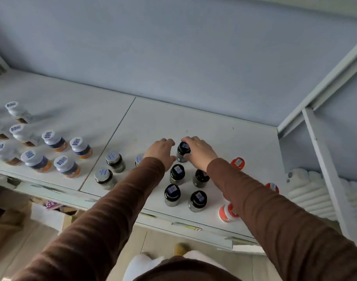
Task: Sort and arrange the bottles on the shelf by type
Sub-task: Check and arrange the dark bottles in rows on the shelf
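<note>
Black-capped bottle (pixel 183 152) stands at the back of the dark-cap cluster (pixel 184 185), mid-right on the shelf (pixel 193 122). Your right hand (pixel 199 152) wraps it, grip holding the bottle. Left hand (pixel 161 152) hovers beside it, fingers loose, holding nothing. Mostly sorted: white caps (pixel 37 147) left, silver caps (pixel 109 169) middle, orange caps (pixel 237 164) right, one orange bottle (pixel 227 212) lying down. Both arms extended forward.

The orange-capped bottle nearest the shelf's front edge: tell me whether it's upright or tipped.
Tipped. The orange-capped bottle lies on its side near the shelf front edge, cap facing left; the right sleeve partly covers it.
</note>
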`<state>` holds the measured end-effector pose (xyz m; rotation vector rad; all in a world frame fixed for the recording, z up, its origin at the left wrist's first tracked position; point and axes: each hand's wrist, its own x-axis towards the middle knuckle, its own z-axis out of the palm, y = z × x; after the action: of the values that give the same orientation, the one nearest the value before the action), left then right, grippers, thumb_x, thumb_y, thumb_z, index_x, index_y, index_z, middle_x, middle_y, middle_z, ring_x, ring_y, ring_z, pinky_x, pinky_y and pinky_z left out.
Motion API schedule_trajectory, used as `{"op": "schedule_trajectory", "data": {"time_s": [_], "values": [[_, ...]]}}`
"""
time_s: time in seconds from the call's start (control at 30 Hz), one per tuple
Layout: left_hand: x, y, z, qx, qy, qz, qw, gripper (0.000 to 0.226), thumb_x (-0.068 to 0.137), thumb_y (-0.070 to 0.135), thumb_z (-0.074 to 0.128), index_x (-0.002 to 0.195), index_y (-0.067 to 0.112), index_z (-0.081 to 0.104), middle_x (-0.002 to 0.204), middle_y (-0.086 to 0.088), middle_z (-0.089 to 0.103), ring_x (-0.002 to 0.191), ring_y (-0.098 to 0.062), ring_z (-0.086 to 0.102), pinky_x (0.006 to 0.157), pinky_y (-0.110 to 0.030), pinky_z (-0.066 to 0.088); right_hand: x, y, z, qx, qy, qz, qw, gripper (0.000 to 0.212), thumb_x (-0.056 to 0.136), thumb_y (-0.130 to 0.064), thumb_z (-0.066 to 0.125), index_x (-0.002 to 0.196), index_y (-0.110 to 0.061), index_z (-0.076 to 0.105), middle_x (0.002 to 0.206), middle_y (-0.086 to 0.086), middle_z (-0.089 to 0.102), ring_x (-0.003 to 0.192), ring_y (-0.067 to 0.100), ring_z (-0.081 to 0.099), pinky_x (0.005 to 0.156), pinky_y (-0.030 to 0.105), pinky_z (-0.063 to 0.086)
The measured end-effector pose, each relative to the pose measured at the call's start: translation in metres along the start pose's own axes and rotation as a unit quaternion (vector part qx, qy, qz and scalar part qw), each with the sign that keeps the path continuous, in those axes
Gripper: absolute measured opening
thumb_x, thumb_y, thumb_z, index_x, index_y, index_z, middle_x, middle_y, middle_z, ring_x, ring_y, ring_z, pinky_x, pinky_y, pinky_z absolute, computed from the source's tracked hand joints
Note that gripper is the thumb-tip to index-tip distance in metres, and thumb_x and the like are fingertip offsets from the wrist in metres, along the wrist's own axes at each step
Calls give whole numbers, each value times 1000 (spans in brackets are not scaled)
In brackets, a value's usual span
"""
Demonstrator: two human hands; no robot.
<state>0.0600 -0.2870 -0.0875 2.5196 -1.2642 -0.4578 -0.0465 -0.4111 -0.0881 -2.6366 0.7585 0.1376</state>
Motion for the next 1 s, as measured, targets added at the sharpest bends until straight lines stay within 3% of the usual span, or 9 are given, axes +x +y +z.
{"op": "schedule_trajectory", "data": {"time_s": [0.23,0.3,0.4,0.53,0.63,0.7,0.8,0.83,1.0], "values": [[1,-2,8,-58,-3,-61,996,59,88,29,65,140,14,42,137,-10,55,125,-28,51,101,-34,38,28,5,0,29,14,-32,999,38,94,-17,59,131,-22,53,129,7,59,114,28,58,93,34,44],[-4,-3,5,-104,13,-63,992,64,85,31,70,140,13,41,137,-9,54,124,-26,51,101,-33,38,30,9,-19,133,10,-30,991,36,94,-15,60,129,-20,56,127,5,61,114,24,58,93,31,43],[-15,0,3,-238,79,-61,966,64,77,34,79,130,18,47,125,-3,60,113,-19,58,98,-35,46,19,12,-55,308,-11,-60,950,36,96,-7,58,130,-16,58,124,3,59,112,18,58,91,25,50],[-32,19,-2,-434,156,-29,887,51,74,21,83,114,20,50,111,6,63,100,-8,63,88,-26,53,2,9,-79,421,-44,-87,902,38,99,-2,52,134,-15,56,126,6,56,112,17,60,93,25,55],[-34,25,-5,-542,175,-37,821,45,77,14,81,111,18,52,109,0,64,97,-16,67,82,-25,55,-3,1,-84,461,-37,-82,883,33,99,-7,54,131,-15,58,125,7,58,111,18,60,93,32,56],[-34,22,-10,-632,137,-52,761,36,79,15,78,108,13,55,107,-10,66,95,-22,67,81,-26,55,-5,-5,-87,475,-15,-62,878,25,98,-18,60,122,-15,63,122,9,62,106,17,62,85,31,57],[-38,19,-20,-782,15,-88,617,35,89,30,67,106,2,57,98,-23,65,86,-26,71,80,-29,58,-8,-19,-92,491,18,-36,870,26,91,-34,69,106,-13,67,104,10,67,87,17,63,70,29,55],[-40,18,-23,-804,-21,-109,584,40,92,36,60,108,-1,57,92,-22,66,80,-24,72,77,-28,59,-8,-25,-95,495,26,-35,868,28,89,-36,71,102,-12,67,97,7,67,80,17,62,66,29,54],[-44,16,-33,-837,-134,-121,516,60,96,53,43,117,0,61,79,-8,65,68,-13,67,68,-20,57,-8,-49,-101,459,62,-31,886,45,82,-48,74,94,-7,60,80,4,65,62,14,57,54,27,49]]}}
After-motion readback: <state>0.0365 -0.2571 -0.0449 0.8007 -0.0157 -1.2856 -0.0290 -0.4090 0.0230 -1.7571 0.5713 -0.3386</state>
